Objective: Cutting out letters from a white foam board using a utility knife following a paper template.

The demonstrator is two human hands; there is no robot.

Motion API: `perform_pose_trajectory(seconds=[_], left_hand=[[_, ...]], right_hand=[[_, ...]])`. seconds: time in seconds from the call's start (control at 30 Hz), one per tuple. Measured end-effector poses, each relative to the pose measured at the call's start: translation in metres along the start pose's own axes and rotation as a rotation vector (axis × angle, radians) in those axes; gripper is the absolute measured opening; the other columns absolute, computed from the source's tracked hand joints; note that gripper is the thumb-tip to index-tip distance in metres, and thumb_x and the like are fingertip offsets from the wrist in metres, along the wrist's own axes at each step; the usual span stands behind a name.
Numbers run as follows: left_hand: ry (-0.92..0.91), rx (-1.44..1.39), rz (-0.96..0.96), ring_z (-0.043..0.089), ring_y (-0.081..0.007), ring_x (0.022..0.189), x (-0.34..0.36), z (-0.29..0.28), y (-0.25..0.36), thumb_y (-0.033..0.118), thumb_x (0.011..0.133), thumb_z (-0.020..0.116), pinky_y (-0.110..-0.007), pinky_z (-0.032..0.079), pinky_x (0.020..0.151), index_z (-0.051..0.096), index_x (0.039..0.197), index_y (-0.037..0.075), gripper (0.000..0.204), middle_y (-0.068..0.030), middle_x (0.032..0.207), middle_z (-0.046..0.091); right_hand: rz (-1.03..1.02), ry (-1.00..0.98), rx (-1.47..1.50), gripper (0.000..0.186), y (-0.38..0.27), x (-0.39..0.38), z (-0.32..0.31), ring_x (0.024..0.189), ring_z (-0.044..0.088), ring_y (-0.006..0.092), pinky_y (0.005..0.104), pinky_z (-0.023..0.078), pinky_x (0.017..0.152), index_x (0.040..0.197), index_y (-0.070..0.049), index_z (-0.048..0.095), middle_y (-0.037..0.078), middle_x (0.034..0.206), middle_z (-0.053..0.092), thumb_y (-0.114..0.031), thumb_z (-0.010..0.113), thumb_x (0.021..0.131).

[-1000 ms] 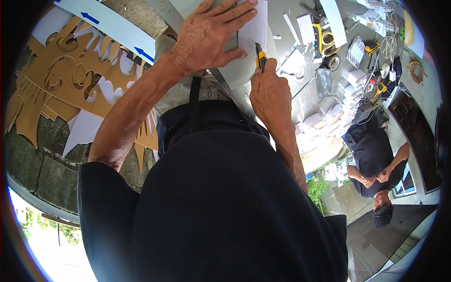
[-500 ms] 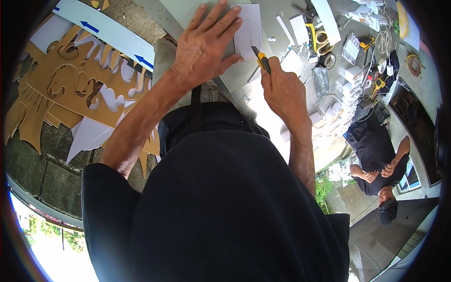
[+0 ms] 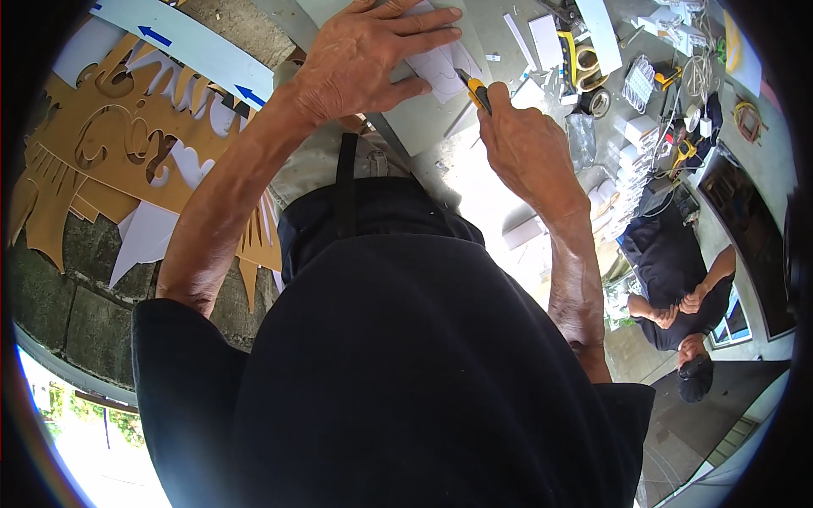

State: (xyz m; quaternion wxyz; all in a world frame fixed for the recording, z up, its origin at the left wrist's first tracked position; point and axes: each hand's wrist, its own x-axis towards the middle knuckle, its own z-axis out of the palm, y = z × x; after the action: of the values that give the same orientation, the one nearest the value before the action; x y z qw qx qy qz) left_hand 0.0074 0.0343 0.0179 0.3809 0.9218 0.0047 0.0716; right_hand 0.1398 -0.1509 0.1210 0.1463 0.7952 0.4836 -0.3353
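A small white sheet (image 3: 436, 66) with a curved outline drawn on it lies tilted on a grey-green board (image 3: 421, 127). My left hand (image 3: 362, 63) rests across the sheet, fingers spread and stretched to the right, covering its upper left part. In my right hand (image 3: 529, 148) is a yellow and black utility knife (image 3: 478, 93), gripped with the fingers wrapped round it. Its dark blade points up and left, with the tip at the sheet's right edge by the drawn line. Whether the blade touches the sheet I cannot tell.
Brown cut-out panels (image 3: 102, 152) and a white strip with blue arrows (image 3: 203, 59) lie on the left. Tape rolls (image 3: 599, 103), a clear plastic bag (image 3: 581, 140), cords and white offcuts crowd the right. Another person (image 3: 677, 262) is farther right, hands together.
The white sheet has turned and is tilted now. My left fingers have swung to the right with it. My right hand and the knife have shifted slightly right.
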Motion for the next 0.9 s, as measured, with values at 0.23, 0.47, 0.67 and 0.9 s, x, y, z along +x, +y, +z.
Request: perform_pose_trajectory(seconds=[0.23, 0.47, 0.67, 0.9], left_hand=[[0.024, -0.049, -0.066, 0.035, -0.0265, 0.153, 0.001, 0.003, 0.003, 0.027, 0.075, 0.085, -0.054, 0.022, 0.129, 0.069, 0.131, 0.008, 0.062, -0.0065, 0.150, 0.059], [0.014, -0.034, -0.075, 0.034, -0.0255, 0.153, 0.002, 0.004, 0.004, 0.029, 0.076, 0.084, -0.054, 0.021, 0.129, 0.070, 0.131, 0.008, 0.060, -0.0053, 0.151, 0.058], [0.015, -0.033, -0.083, 0.034, -0.0252, 0.154, 0.002, 0.004, 0.004, 0.030, 0.077, 0.083, -0.052, 0.020, 0.130, 0.070, 0.131, 0.008, 0.060, -0.0051, 0.150, 0.058], [0.007, -0.054, -0.094, 0.035, -0.0256, 0.153, 0.004, 0.003, 0.005, 0.028, 0.076, 0.084, -0.053, 0.022, 0.129, 0.070, 0.131, 0.008, 0.060, -0.0048, 0.150, 0.059]], right_hand=[[0.146, -0.078, 0.142, 0.019, -0.015, -0.001, 0.012, 0.066, 0.068, 0.0453, 0.0560, 0.053, 0.063, 0.106, -0.005, 0.042, 0.025, 0.066, 0.064, -0.023, 0.048, 0.108], [0.186, -0.069, 0.193, 0.019, -0.018, -0.002, 0.018, 0.068, 0.067, 0.0471, 0.0573, 0.051, 0.063, 0.106, -0.004, 0.042, 0.026, 0.066, 0.063, -0.022, 0.048, 0.108], [0.173, -0.034, 0.210, 0.019, -0.019, -0.004, 0.019, 0.066, 0.067, 0.0477, 0.0570, 0.051, 0.063, 0.106, -0.004, 0.042, 0.026, 0.067, 0.064, -0.022, 0.048, 0.107], [0.210, -0.050, 0.251, 0.021, -0.021, -0.005, 0.019, 0.067, 0.067, 0.0480, 0.0570, 0.052, 0.064, 0.106, -0.002, 0.042, 0.027, 0.068, 0.064, -0.022, 0.049, 0.107]])
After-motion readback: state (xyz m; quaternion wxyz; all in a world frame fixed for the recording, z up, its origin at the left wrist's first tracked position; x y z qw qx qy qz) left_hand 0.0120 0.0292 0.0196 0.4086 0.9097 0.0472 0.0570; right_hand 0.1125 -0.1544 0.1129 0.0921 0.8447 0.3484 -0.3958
